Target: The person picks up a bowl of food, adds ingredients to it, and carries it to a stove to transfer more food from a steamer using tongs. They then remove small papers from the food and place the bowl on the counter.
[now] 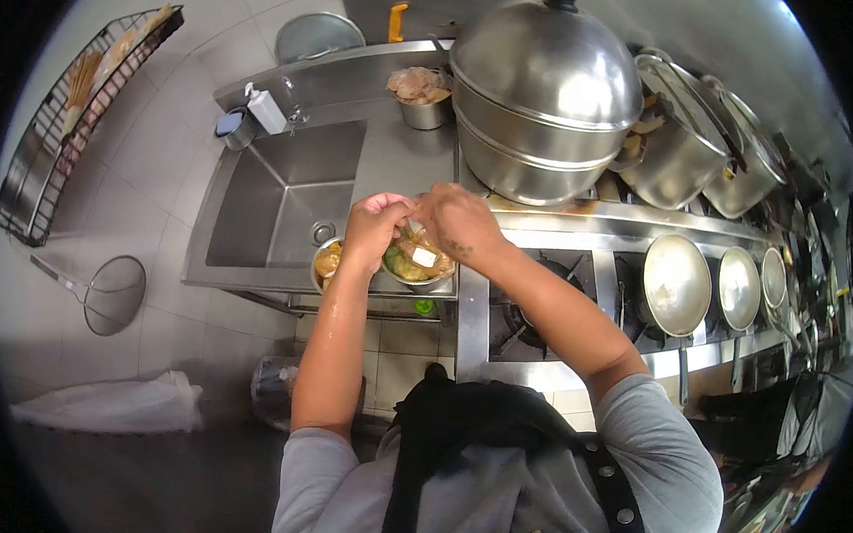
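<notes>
My left hand [376,229] is closed in a pinch at the top of a clear plastic bag [436,258] with brownish food and a white label. Close beside it, my right hand [455,226] is also closed on the bag's upper part, its fingertips partly hidden. The bag rests in a metal bowl [416,284] with green and yellowish food, on the steel counter's front edge. Left of my left wrist, a second bowl with orange-brown food [328,261] is partly covered by my forearm.
A steel sink [255,211] lies left. Behind stand a pot of bagged food [425,114] and a large domed steamer [547,93]. To the right are burners [541,305], a pan [676,284] and large pots [672,159]. A strainer [115,294] hangs at far left.
</notes>
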Action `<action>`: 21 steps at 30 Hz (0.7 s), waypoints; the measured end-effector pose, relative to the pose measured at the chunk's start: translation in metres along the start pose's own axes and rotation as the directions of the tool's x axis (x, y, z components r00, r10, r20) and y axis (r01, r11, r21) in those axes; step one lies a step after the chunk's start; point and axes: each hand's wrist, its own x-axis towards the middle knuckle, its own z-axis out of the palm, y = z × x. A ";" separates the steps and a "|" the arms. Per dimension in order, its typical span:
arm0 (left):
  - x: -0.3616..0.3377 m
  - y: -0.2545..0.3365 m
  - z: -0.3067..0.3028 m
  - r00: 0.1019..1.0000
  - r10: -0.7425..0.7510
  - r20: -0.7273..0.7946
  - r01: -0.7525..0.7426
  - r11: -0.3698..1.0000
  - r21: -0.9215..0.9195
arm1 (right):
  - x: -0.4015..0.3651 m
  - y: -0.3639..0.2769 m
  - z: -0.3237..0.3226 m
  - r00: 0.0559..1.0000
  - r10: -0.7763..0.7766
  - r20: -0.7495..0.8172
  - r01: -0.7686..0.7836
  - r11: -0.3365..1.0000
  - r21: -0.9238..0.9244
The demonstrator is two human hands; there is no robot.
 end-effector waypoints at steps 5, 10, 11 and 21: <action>0.017 -0.072 -0.005 0.963 0.269 0.011 -0.262 0.926 0.272 | 0.022 0.000 -0.011 0.998 -0.058 0.030 0.058 0.998 0.024; 0.038 -0.090 0.011 0.847 0.511 0.147 -0.514 0.714 0.476 | 0.039 -0.007 -0.026 0.999 -0.038 0.029 0.036 0.997 0.075; 0.040 -0.086 0.010 0.845 0.513 0.149 -0.516 0.713 0.474 | 0.040 -0.004 -0.030 1.000 -0.030 -0.006 0.031 0.994 0.103; 0.041 -0.027 -0.018 0.923 0.250 0.292 -0.375 0.756 0.537 | 0.018 0.060 -0.051 0.904 0.427 0.031 -0.412 0.847 0.337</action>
